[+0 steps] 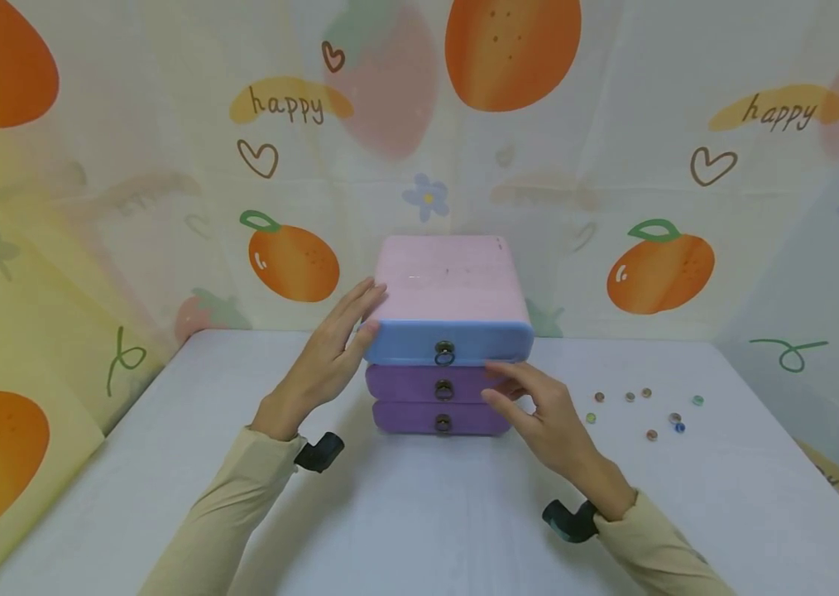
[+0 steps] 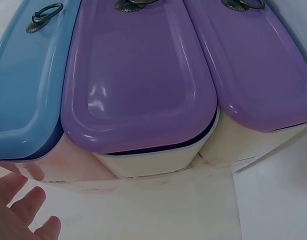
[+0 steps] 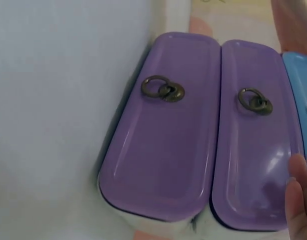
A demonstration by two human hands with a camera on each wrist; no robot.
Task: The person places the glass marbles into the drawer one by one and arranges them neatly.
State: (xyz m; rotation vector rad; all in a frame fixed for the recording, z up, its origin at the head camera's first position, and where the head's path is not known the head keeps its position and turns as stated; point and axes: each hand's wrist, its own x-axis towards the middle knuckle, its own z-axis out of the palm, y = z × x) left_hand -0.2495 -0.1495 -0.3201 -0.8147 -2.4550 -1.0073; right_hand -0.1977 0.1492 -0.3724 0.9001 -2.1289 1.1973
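Note:
A small drawer cabinet [image 1: 449,277] with a pink top stands on the white table. Its top drawer [image 1: 405,343] is blue, and below it come a purple middle drawer [image 1: 399,384] and a purple bottom drawer [image 1: 399,419]. Each front carries a bronze ring pull [image 3: 163,90]. My left hand [image 1: 326,352] lies along the cabinet's upper left side, fingers extended, fingertips right at the pink top's edge. Close to the right end of the blue and middle drawer fronts is my right hand [image 1: 549,414], fingers loosely bent, nothing visible in its grasp.
Several small round coloured beads, among them a blue bead [image 1: 680,428] and a green bead [image 1: 698,400], lie scattered on the table [image 1: 434,521] right of the cabinet. A fruit-printed cloth [image 1: 166,124] hangs behind the table.

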